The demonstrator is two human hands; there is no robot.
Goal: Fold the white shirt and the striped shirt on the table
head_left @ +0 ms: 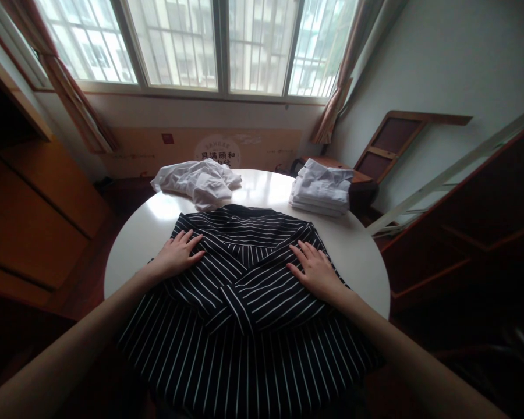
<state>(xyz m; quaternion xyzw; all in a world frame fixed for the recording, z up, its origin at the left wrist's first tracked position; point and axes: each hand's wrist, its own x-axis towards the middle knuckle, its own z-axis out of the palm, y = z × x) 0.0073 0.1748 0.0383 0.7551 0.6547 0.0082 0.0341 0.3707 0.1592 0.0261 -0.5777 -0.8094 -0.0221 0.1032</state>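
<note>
Both palms lay flat, fingers spread, gripping nothing: left hand (pixel 177 254) at nine o'clock, right hand (pixel 317 272) at three on the striped shirt (pixel 244 279); I judged even pressure would hold its folds.

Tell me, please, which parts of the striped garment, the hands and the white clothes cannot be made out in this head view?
- Striped garment: its near end is cut off by the bottom edge.
- Left hand and right hand: palms hidden, pressed flat on the cloth.
- Folded white stack: number of pieces too small to count.
- Crumpled white pile: kind of garment unclear.
- Round table: middle covered by cloth.
</note>
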